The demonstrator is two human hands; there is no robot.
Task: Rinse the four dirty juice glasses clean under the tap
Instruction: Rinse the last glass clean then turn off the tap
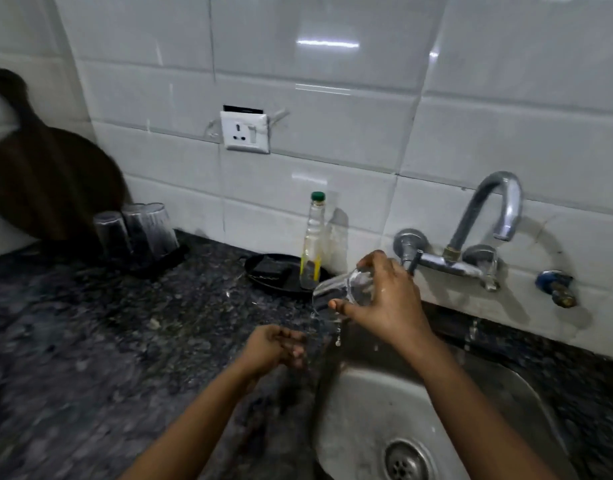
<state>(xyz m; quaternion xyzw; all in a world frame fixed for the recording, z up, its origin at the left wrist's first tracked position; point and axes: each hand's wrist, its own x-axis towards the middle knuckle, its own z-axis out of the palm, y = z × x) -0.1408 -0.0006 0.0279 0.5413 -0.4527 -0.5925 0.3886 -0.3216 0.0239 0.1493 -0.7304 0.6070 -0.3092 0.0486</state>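
The right hand (384,299) grips a tipped glass (339,289), draining it over the sink (367,403), left hand (277,348) loosely curled and holding nothing; next it probably joins the two upturned glasses (135,230) on the surface (90,323)

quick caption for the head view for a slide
Right hand tips a rinsed glass, dripping at the sink edge; left hand empty nearby.

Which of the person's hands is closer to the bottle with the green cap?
Right. The right hand holds a tilted glass just right of the bottle; the left hand hangs lower, nearer the camera, holding nothing.
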